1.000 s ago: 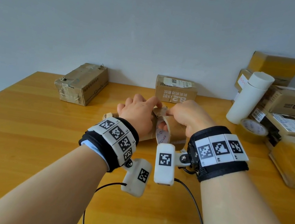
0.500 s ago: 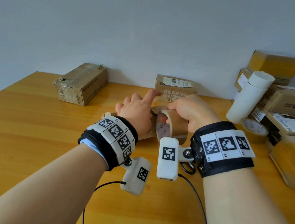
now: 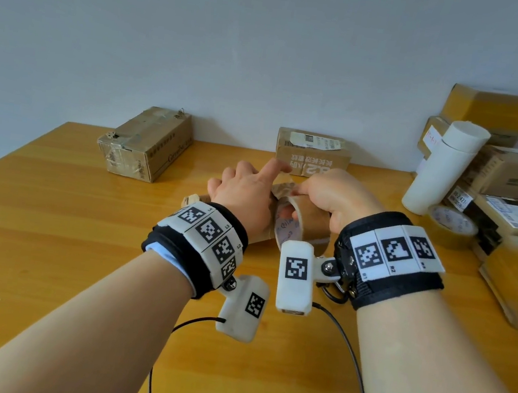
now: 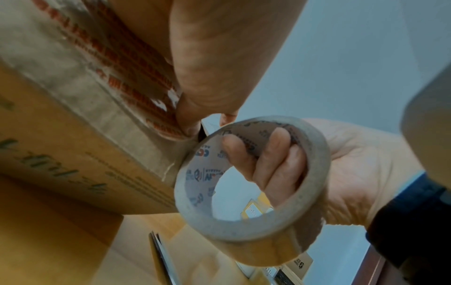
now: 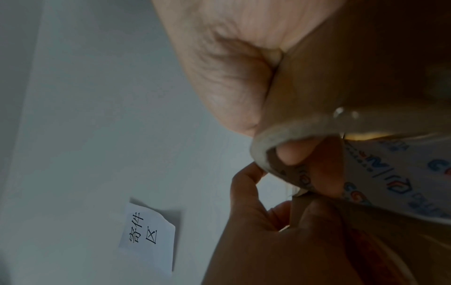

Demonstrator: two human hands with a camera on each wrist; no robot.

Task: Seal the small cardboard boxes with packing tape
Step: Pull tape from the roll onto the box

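A small cardboard box (image 4: 73,154) lies on the table under my left hand (image 3: 245,191), so the head view shows only a corner of the box (image 3: 192,200). The left thumb (image 4: 207,77) presses red-printed tape against the box's edge, the other fingers curl over the box and the index finger points up. My right hand (image 3: 336,196) grips a brown tape roll (image 3: 304,231), with its fingers (image 4: 268,160) hooked through the core. The roll (image 4: 244,229) sits against the box end, just right of the left thumb. A short run of tape joins roll and box.
Other cardboard boxes stand at the back left (image 3: 146,146) and back middle (image 3: 313,154), and a stack of boxes (image 3: 514,175) fills the right edge. A white cylinder (image 3: 440,173) and a second tape roll (image 3: 451,225) sit beside that stack. Wrist cables trail over the wooden table (image 3: 50,236).
My right hand has lifted the roll slightly and shifted it right. The left index finger has risen off the box and now points up.
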